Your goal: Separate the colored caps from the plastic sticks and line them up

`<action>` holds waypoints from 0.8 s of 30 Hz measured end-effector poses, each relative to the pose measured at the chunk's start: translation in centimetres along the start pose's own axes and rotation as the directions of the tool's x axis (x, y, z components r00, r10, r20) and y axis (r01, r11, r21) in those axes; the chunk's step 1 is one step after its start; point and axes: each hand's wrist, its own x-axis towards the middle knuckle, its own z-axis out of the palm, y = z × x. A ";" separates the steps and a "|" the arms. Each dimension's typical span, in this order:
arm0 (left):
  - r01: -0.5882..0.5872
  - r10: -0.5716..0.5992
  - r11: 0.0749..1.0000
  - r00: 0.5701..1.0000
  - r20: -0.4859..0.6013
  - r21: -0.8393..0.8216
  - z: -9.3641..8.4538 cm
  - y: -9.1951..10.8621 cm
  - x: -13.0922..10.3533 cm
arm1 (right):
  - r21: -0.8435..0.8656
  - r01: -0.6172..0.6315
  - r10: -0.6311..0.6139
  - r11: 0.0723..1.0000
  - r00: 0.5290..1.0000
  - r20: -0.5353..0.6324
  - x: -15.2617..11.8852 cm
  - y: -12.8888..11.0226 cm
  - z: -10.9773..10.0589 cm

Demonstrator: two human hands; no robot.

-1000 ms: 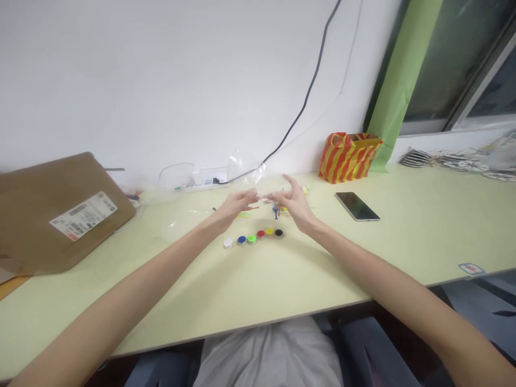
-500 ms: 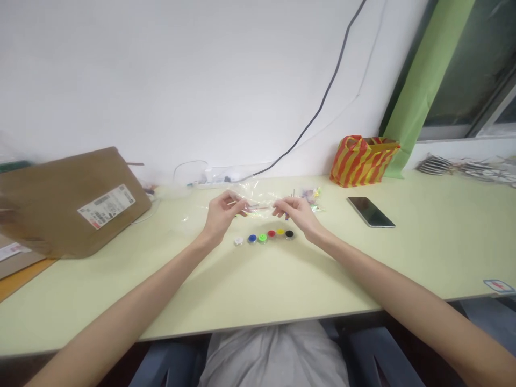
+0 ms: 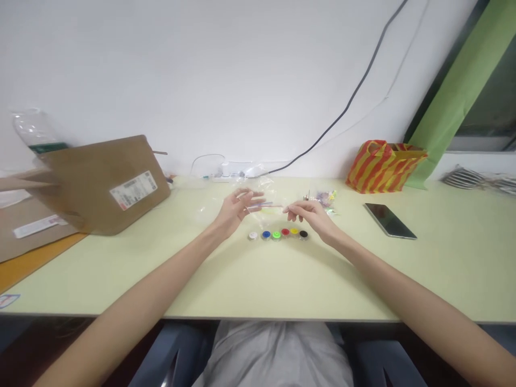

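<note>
Thin coloured strips [image 3: 266, 204] lie between my hands, over a clear plastic bag [image 3: 262, 185]. My left hand [image 3: 238, 209] is at the strips' left ends, its fingers spread apart. On the right, my right hand [image 3: 308, 212] has its fingertips pinched together by the strips' right ends; what they grip is too small to name. Nearer to me stands a row of small round pots with a white lid [image 3: 253, 235], blue lid [image 3: 266, 235], green lid [image 3: 276, 235], red lid [image 3: 285, 232], yellow lid [image 3: 294, 231] and black lid [image 3: 303, 235].
A cardboard box [image 3: 97, 183] leans at the left. Beyond my right hand lies a shiny packet [image 3: 325, 199]. A phone [image 3: 390, 220] and a striped bag [image 3: 382, 166] are at the right. A dark cable [image 3: 342, 113] hangs along the wall.
The fingers of my left hand have spread apart from their pinch. My right hand stays closed near the strips. The view has turned left, so the things on the table appear further right.
</note>
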 end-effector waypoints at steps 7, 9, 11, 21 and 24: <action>-0.186 0.240 0.966 0.902 -0.359 0.178 -5.9 2.4 2.5 | -0.154 0.004 -0.020 0.988 0.994 -0.105 0.3 0.7 -0.6; -0.178 0.321 0.913 0.868 -0.379 0.366 -9.4 3.4 3.1 | -0.209 -0.010 -0.025 0.978 0.986 -0.164 0.6 1.7 -1.2; -0.071 0.310 0.811 0.893 -0.325 0.580 -12.5 3.7 3.2 | -0.246 -0.011 -0.040 0.969 0.979 -0.198 0.9 2.6 -1.9; 0.029 0.022 -0.110 0.999 -0.027 0.993 -15.6 0.5 2.8 | -0.483 0.044 -0.199 0.874 0.941 -0.274 1.4 3.5 -4.0; 0.027 -0.096 -0.092 0.995 -0.036 0.995 -15.5 -0.1 3.4 | -0.578 0.068 -0.247 0.813 0.940 -0.237 1.4 3.4 -4.1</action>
